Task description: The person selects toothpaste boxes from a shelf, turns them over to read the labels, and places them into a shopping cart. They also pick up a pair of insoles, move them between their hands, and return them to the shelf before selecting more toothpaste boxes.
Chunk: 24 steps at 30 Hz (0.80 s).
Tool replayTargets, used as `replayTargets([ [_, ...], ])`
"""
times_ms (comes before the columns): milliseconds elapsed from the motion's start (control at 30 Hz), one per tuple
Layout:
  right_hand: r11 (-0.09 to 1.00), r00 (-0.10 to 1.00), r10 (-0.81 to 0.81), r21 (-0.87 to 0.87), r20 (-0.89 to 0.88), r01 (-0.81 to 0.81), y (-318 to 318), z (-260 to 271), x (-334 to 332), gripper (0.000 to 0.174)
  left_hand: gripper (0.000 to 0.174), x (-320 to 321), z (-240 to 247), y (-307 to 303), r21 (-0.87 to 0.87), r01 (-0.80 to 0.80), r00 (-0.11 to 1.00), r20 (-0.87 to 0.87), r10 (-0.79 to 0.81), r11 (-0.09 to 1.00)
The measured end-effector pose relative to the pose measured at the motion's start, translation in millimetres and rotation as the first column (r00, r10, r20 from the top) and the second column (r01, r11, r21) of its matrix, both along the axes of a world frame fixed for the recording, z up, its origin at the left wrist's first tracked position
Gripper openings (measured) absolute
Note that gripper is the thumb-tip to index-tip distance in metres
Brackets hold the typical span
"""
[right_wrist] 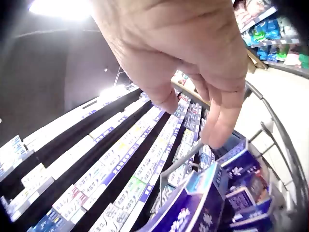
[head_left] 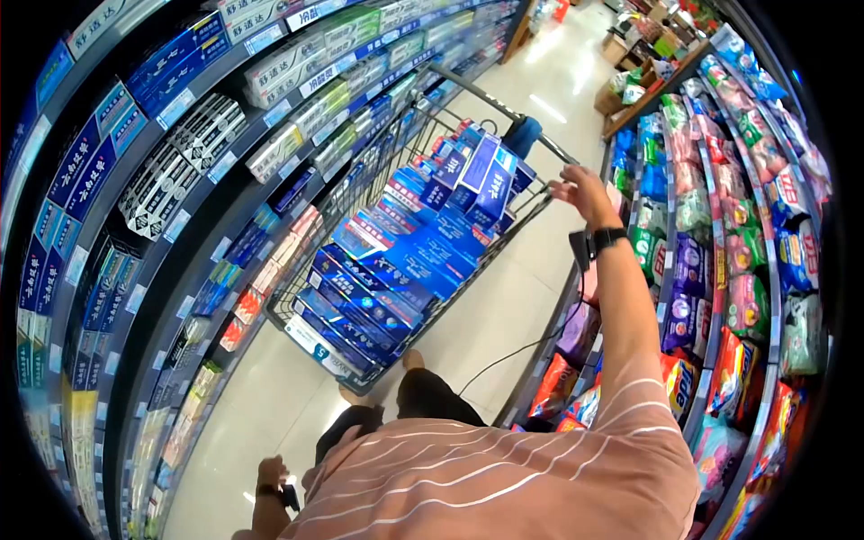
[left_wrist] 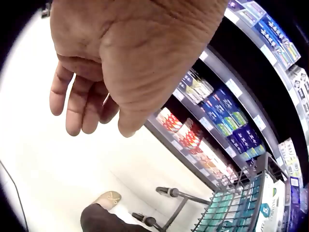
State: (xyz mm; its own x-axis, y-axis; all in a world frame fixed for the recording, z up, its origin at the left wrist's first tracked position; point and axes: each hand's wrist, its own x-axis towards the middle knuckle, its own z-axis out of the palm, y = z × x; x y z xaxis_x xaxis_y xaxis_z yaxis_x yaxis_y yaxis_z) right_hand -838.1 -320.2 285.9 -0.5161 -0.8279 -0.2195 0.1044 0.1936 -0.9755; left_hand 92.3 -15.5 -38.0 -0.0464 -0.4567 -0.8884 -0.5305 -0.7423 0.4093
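A wire shopping cart point(head_left: 432, 97) stands in front of the person, piled with blue toothpaste boxes point(head_left: 423, 252). The right hand point(head_left: 583, 193) is held out by the cart's far right corner, fingers loosely bent and holding nothing. From the right wrist, that hand point(right_wrist: 193, 72) hangs over a purple-blue box point(right_wrist: 207, 193) at the top of the load. Low at the person's left side hangs the left hand point(head_left: 272, 472). In the left wrist view the left hand's fingers point(left_wrist: 77, 104) droop loosely with nothing in them, above the floor and apart from the cart point(left_wrist: 231, 203).
Shelves of toothpaste boxes point(head_left: 180, 162) line the left side, close to the cart. Bagged goods point(head_left: 688, 261) fill shelves on the right. A thin black cable point(head_left: 513, 357) runs down from the right wrist. Cartons point(head_left: 630, 85) are stacked beyond the aisle.
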Motion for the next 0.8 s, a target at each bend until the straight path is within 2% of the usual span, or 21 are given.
replayTargets([
  [33, 0.998, 0.999, 0.039, -0.052, 0.006, -0.039, -19.0, 2.7, -9.5, 0.046, 0.019, -3.2, 14.9, 16.4, -0.182, 0.286, 0.958, 0.087, -0.274, 0.941],
  [67, 0.998, 0.998, 0.057, -0.043, 0.029, -0.055, -42.7, -2.7, -27.5, 0.046, 0.021, -7.2, 31.1, 32.5, -0.334, 0.539, 0.841, 0.267, -0.471, 0.773],
  [100, 0.997, 0.995, 0.078, -0.028, 0.053, -0.077, -67.5, -15.1, -47.5, 0.047, 0.025, -9.5, 51.6, 50.4, -0.381, 0.81, 0.584, 0.452, -0.674, 0.446],
  [133, 0.995, 0.989, 0.094, 0.003, 0.116, -0.095, -90.4, -23.9, -60.3, 0.052, 0.027, -27.1, 63.6, 67.7, -0.203, 0.163, 0.957, 0.271, -0.105, 0.965],
  [167, 0.997, 0.987, 0.069, 0.031, 0.145, -0.074, -110.2, -34.3, -71.0, 0.053, 0.03, -56.1, 81.7, 77.2, 0.081, -0.617, 0.77, 0.267, 0.579, 0.783],
  [233, 0.996, 0.98, 0.0, 0.091, 0.201, -0.019, -141.2, -55.3, -87.1, 0.055, 0.032, -74.0, 92.3, 111.3, 0.009, -0.644, 0.745, 0.233, 0.625, 0.765],
  [267, 0.996, 0.971, -0.063, 0.071, 0.229, 0.048, -146.5, -54.4, -81.1, 0.059, 0.033, -80.9, 92.3, 130.0, 0.066, -0.686, 0.714, 0.254, 0.653, 0.724],
  [300, 0.998, 0.961, -0.06, 0.041, 0.269, 0.051, -154.0, -64.2, -85.2, 0.059, 0.034, -90.4, 94.7, 144.2, 0.124, -0.727, 0.679, 0.277, 0.68, 0.676],
  [367, 0.998, 0.937, -0.048, -0.008, 0.345, 0.054, -166.2, -85.9, -98.4, 0.061, 0.035, -111.0, 102.3, 171.1, 0.126, -0.748, 0.655, 0.293, 0.696, 0.651],
  [400, 0.996, 0.946, -0.073, -0.021, 0.315, 0.084, -170.4, -88.3, -95.5, 0.061, 0.035, -121.7, 105.5, 182.2, 0.124, -0.759, 0.643, 0.298, 0.706, 0.639],
  [467, 0.997, 0.965, -0.076, 0.017, 0.252, 0.075, -181.3, -99.6, -100.2, 0.058, 0.033, -140.2, 119.3, 192.0, 0.063, -0.59, 0.788, 0.262, 0.557, 0.805],
  [500, 0.997, 0.973, -0.078, 0.033, 0.218, 0.073, -186.3, -103.2, -101.4, 0.056, 0.032, -147.6, 123.2, 194.9, 0.057, -0.583, 0.796, 0.239, 0.556, 0.81],
  [533, 0.988, 0.98, -0.139, 0.086, 0.141, 0.128, -193.6, -108.5, -101.5, 0.042, 0.031, -155.5, 127.6, 196.8, 0.052, -0.576, 0.804, 0.215, 0.554, 0.816],
  [567, 0.987, 0.985, -0.141, 0.086, 0.101, 0.132, -199.3, -109.5, -105.2, 0.036, 0.03, -163.6, 132.1, 198.5, 0.046, -0.569, 0.812, 0.191, 0.552, 0.821],
  [633, 0.984, 0.987, -0.159, 0.085, 0.027, 0.156, -208.7, -129.2, -131.0, 0.025, 0.03, -167.3, 138.5, 185.6, 0.128, -0.685, 0.727, 0.189, 0.66, 0.717],
  [667, 0.986, 0.985, -0.165, 0.041, 0.054, 0.163, -202.7, -113.6, -125.9, 0.012, 0.028, -189.7, 158.9, 159.5, 0.123, -0.752, 0.649, 0.312, 0.694, 0.648],
  [700, 0.993, 0.982, -0.1, -0.049, 0.159, 0.109, -202.8, -115.0, -141.3, 0.008, 0.028, -188.4, 161.2, 157.8, 0.108, -0.756, 0.644, 0.299, 0.704, 0.645],
  [800, 0.975, 0.969, -0.151, -0.131, 0.195, 0.178, -172.1, -45.5, -129.3, 0.006, 0.024, -183.1, 155.8, 147.6, 0.087, -0.781, 0.621, 0.205, 0.756, 0.618],
])
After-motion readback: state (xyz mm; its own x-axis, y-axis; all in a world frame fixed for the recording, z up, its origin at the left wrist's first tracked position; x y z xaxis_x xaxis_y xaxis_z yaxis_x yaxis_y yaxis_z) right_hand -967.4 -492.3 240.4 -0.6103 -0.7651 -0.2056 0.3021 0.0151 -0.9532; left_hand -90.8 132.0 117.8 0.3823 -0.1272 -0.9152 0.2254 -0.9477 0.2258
